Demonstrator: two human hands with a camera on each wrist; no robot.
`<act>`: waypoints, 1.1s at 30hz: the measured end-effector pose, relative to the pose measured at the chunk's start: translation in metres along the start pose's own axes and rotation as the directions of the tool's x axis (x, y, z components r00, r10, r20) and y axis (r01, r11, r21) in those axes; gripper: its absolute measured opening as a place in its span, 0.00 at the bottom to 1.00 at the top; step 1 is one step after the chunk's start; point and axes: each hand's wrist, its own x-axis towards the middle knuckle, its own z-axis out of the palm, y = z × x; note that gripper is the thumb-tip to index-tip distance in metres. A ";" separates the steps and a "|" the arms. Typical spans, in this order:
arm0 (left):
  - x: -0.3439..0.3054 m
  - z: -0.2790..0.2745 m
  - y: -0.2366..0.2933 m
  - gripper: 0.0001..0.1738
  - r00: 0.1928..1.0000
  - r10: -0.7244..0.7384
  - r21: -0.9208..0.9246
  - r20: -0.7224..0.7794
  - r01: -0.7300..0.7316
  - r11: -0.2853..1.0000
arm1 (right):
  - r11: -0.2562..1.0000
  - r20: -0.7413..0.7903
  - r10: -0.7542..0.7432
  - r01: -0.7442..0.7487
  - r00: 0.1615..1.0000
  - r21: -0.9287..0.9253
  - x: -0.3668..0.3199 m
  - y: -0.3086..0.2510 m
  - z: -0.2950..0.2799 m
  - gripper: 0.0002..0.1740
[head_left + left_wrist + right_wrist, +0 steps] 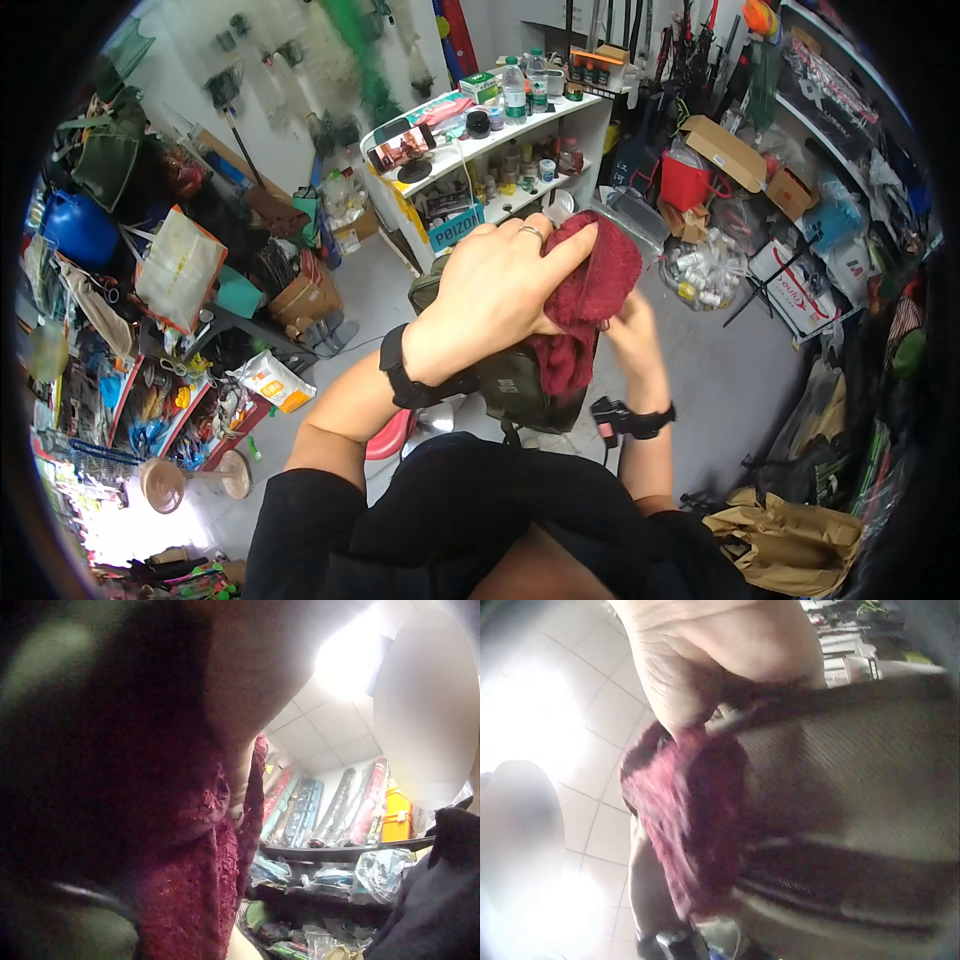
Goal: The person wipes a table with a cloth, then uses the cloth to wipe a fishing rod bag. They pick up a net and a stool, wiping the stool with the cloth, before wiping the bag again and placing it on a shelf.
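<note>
A dark red cloth (605,265) is bunched between both hands at the centre of the head view. The left hand (495,285), with a ring on one finger, grips its left side with thumb and fingers. At its lower right, the right hand (632,340) pinches the cloth, its fingertips partly hidden behind it. Below the hands is a dark green bag (510,385), with part of the cloth hanging over it. In the right wrist view the cloth (694,817) hangs from the right hand (720,660) beside the bag (855,772).
A white shelf (480,150) with bottles and a propped phone (402,148) stands ahead. A red stool (390,436) is under the left forearm. Bags and boxes crowd the right side; more goods and a white-and-orange packet (278,382) lie to the left.
</note>
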 end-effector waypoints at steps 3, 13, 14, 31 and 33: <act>-0.002 0.007 -0.006 0.45 0.999 -0.033 0.024 -0.021 0.034 0.999 | 0.971 -0.223 -0.235 0.219 0.946 -0.097 0.012 -0.078 0.014 0.46; -0.009 -0.011 -0.002 0.43 0.984 0.051 -0.376 0.171 0.017 0.927 | 0.705 0.271 -0.324 0.423 0.906 -0.570 0.019 -0.073 0.059 0.60; -0.012 -0.014 -0.006 0.45 0.965 0.062 -0.438 0.256 0.058 0.897 | 0.707 0.270 -0.323 0.421 0.907 -0.569 0.018 -0.071 0.063 0.60; -0.059 -0.007 -0.055 0.15 0.840 -0.495 -0.612 0.224 0.516 0.599 | 0.945 0.000 -0.265 0.259 0.964 -0.201 0.014 -0.016 0.017 0.26; -0.065 -0.011 -0.054 0.12 0.748 -0.629 -0.608 0.213 0.605 0.514 | 0.935 -0.011 -0.273 0.263 0.962 -0.238 -0.005 0.014 0.013 0.30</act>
